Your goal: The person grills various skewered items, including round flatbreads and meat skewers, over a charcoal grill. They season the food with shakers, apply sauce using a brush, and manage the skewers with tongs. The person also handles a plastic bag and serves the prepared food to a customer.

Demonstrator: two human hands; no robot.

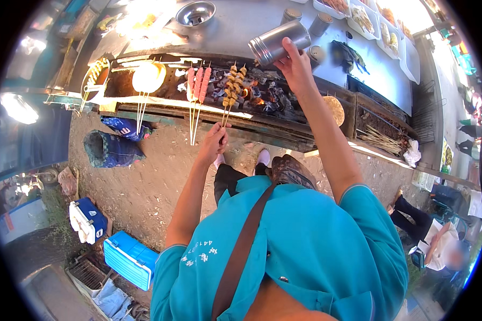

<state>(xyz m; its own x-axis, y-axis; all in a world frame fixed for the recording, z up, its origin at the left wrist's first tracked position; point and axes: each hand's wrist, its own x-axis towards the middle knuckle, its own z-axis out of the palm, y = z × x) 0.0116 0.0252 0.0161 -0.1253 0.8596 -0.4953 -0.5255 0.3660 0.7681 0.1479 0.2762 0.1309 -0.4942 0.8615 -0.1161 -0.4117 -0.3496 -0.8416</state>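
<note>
My left hand (215, 141) grips the wooden sticks of two skewers (232, 86) threaded with browned pieces of food. The skewers lie across a charcoal grill (277, 96), over glowing coals. My right hand (293, 60) is closed around a metal shaker canister (283, 40), tilted with its lid end towards the lower left, above the grill's back edge. Left of my skewers, three pink sausage skewers (199, 84) rest over the grill. Further left lies a pale, round, overexposed food (148, 76) on several sticks.
More shakers (320, 24) stand on the metal table (241, 24), near a steel bowl (195, 13) and a dark plastic bag (347, 56). White trays of food (363, 20) line the far right. Used sticks (379, 140) lie at the grill's right end. Coolers (130, 257) stand behind me; a person (429, 236) sits right.
</note>
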